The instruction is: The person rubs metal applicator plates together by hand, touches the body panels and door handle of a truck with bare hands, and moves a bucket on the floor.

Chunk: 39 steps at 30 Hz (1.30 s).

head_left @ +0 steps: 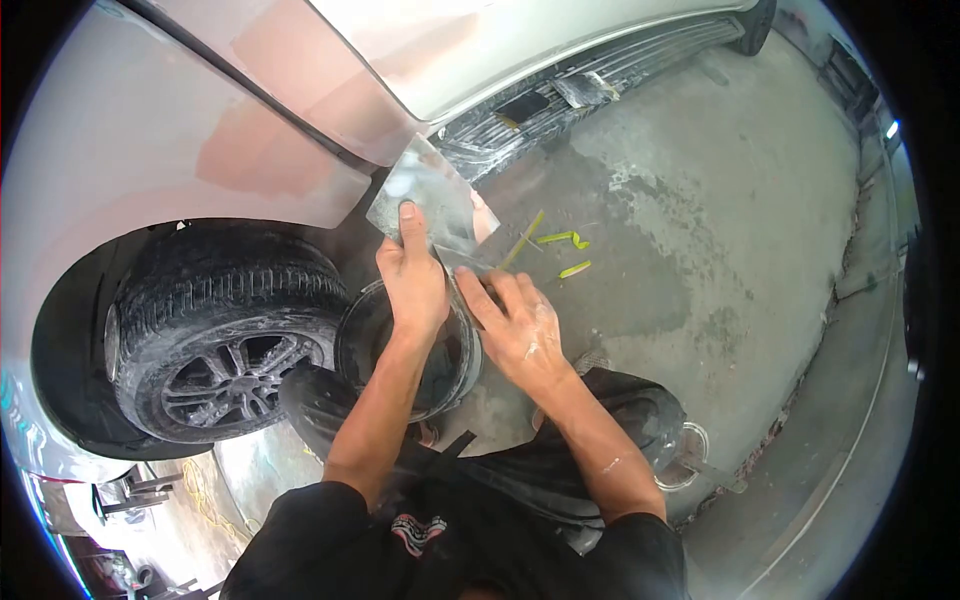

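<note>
My left hand (412,275) is closed around the near edge of a flat, square, greyish plate (425,185), thumb on top. A smear of pinkish paste (484,214) sits along the plate's right edge. Close beside it, my right hand (518,325) is curled with its fingers near together, by the plate's lower corner. A thin grey edge (458,258) shows at those fingertips; what it belongs to is hard to make out. Whitish residue marks the back of my right hand. Under both hands, between my knees, stands a dark bucket (462,385), partly covered by my left forearm.
A vehicle body panel (130,110) with pinkish patches rises at the left, above a dusty wheel (240,385). A running board (640,70) carries a dark pad (523,107). Yellow-green strips (575,269) lie on the concrete floor (720,220). A round container (690,450) stands by my right knee.
</note>
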Tool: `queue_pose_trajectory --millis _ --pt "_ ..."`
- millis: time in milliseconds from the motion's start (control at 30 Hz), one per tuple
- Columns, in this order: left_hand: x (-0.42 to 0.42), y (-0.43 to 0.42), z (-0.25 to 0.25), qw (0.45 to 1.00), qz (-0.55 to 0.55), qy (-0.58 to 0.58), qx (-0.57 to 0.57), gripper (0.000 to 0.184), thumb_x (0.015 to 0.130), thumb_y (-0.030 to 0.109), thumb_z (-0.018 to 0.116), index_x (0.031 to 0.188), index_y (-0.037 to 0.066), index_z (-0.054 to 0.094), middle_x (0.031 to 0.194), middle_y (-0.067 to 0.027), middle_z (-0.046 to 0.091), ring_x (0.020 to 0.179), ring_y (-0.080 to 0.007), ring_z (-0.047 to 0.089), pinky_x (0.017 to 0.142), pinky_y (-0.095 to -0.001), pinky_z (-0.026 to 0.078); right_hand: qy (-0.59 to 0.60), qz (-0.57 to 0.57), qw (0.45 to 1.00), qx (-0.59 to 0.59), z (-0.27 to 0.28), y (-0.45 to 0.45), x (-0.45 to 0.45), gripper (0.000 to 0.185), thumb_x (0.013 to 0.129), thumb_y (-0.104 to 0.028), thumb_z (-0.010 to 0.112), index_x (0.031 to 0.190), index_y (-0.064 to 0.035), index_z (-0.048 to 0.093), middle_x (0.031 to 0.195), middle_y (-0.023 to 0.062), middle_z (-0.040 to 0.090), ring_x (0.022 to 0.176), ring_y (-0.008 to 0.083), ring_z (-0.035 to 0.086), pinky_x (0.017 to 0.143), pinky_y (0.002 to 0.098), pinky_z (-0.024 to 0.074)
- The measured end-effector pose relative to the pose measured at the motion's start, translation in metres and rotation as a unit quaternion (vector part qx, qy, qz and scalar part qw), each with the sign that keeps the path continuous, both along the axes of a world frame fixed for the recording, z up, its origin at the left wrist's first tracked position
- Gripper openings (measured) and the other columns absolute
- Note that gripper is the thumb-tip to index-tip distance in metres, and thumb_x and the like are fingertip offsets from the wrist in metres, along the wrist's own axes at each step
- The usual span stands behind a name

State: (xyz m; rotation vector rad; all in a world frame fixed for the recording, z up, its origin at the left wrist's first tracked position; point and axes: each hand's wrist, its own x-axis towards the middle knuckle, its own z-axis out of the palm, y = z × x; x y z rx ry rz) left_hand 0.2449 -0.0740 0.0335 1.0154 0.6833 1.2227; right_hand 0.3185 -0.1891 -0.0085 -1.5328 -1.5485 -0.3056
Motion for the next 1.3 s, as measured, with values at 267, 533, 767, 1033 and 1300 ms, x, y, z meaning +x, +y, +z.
queue_pose_trajectory --millis 267,533,767,1033,1300 --pt "-0.016 -0.001 -0.016 0.991 0.085 0.102 0.000 0.046 0.108 0.037 0.050 0.081 0.001 0.060 0.075 0.0019 0.058 0.068 -0.0068 0.048 0.060 -0.0287 0.040 0.060 0.003 0.998 -0.009 -0.002 0.012 -0.015 0.058 0.071 0.006 0.070 0.128 -0.0038 0.063 0.101 0.0108 0.062 0.083 0.0295 0.061 0.068 0.0405 0.0556" --pt "-0.017 -0.009 -0.020 0.987 0.116 0.102 0.032 0.048 0.108 0.036 0.049 0.077 0.002 0.059 0.071 0.0046 0.055 0.065 -0.0050 0.044 0.057 -0.0279 0.036 0.051 0.013 0.999 -0.010 -0.009 0.020 -0.020 0.062 0.072 0.000 0.068 0.132 -0.0029 0.058 0.100 0.0101 0.059 0.083 0.0290 0.060 0.066 0.0404 0.0551" --pt "-0.040 -0.008 -0.044 0.979 0.051 0.195 0.039 0.042 0.108 0.033 0.050 0.085 0.000 0.062 0.074 0.0048 0.054 0.068 -0.0037 0.043 0.058 -0.0260 0.037 0.144 0.020 0.989 -0.016 0.002 0.026 0.001 0.056 0.077 0.007 0.065 0.132 -0.0068 0.061 0.100 0.0139 0.062 0.087 0.0337 0.063 0.073 0.0422 0.0548" --pt "-0.074 -0.041 -0.073 0.923 -0.064 0.370 0.084 0.033 0.105 0.026 0.053 0.106 -0.004 0.066 0.084 -0.0052 0.063 0.080 -0.0127 0.055 0.073 -0.0319 0.047 0.164 -0.016 0.986 0.037 0.013 0.035 0.032 0.036 0.092 -0.007 0.062 0.127 -0.0007 0.060 0.104 0.0192 0.065 0.092 0.0366 0.065 0.083 0.0429 0.0529" --pt "-0.046 -0.058 -0.035 0.835 -0.115 0.371 0.390 0.031 0.098 0.005 0.057 0.128 -0.002 0.062 0.115 -0.0190 0.068 0.106 -0.0358 0.065 0.093 -0.0413 0.050 0.523 -0.068 0.850 0.004 0.016 0.030 0.068 0.034 0.106 -0.025 0.049 0.119 0.0046 0.062 0.104 0.0106 0.067 0.093 0.0154 0.060 0.084 0.0312 0.0485"
